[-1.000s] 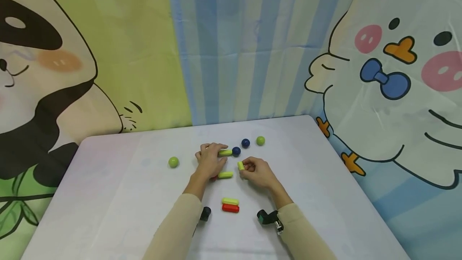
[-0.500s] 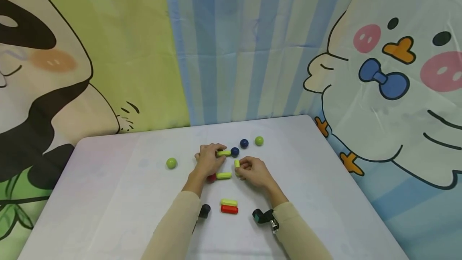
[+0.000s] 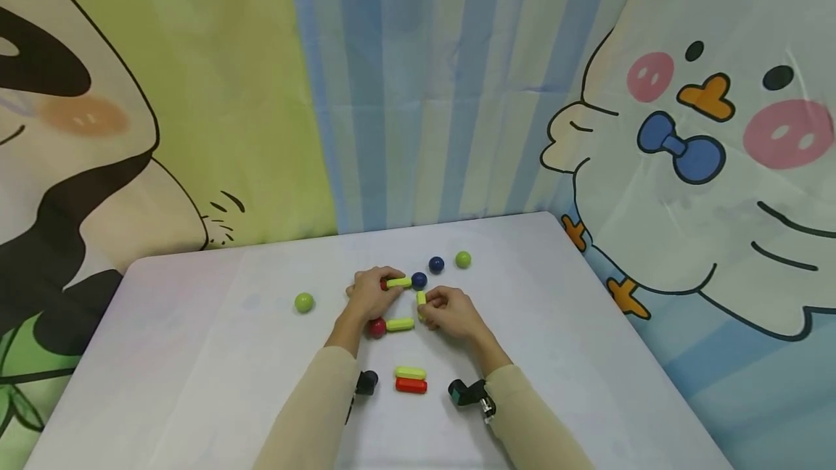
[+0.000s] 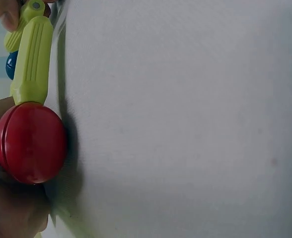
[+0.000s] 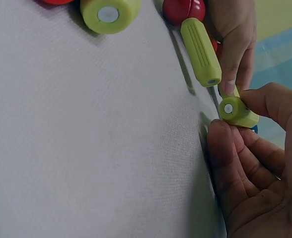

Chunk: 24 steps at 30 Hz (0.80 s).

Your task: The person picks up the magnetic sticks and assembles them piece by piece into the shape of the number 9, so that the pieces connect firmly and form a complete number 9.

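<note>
The person's left hand [image 3: 372,294] holds a yellow-green rod [image 3: 399,283] tipped with a glossy dark-blue ball [image 3: 419,281], and the right hand [image 3: 452,312] pinches a second yellow-green rod [image 3: 421,298] nearby. Nearer on the white table [image 3: 196,361], a glossy red ball [image 3: 376,328] meets a third yellow-green rod [image 3: 400,325]; nearer again, a fourth yellow-green rod [image 3: 410,372] lies alongside a red rod [image 3: 411,386].
</note>
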Tool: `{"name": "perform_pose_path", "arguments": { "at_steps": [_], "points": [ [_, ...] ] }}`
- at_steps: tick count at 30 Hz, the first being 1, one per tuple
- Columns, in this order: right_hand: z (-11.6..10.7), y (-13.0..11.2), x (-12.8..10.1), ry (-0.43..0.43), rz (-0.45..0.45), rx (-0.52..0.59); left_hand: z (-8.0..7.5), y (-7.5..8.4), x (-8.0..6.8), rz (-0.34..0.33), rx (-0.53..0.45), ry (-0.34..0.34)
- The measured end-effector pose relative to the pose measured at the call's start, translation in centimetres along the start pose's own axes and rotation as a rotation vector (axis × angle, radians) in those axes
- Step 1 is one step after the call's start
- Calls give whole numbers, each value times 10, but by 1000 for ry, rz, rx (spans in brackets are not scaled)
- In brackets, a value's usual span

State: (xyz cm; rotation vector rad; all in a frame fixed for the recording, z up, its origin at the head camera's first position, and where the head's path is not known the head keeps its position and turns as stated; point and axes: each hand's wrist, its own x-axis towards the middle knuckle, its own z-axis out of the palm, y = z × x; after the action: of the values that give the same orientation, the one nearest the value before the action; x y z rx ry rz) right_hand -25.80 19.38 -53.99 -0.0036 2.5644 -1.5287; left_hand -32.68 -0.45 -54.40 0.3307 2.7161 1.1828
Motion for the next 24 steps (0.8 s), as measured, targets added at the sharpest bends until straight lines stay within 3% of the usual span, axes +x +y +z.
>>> {"name": "perform_pose_path", "arguments": {
  "at_steps": [11,24],
  "points": [
    [2,0,-4,6,17,21,1,-7,-5,26,-78,-24],
    [3,-3,-5,9,50,22,2,-15,-4,40,-72,-24]
  ]
}}
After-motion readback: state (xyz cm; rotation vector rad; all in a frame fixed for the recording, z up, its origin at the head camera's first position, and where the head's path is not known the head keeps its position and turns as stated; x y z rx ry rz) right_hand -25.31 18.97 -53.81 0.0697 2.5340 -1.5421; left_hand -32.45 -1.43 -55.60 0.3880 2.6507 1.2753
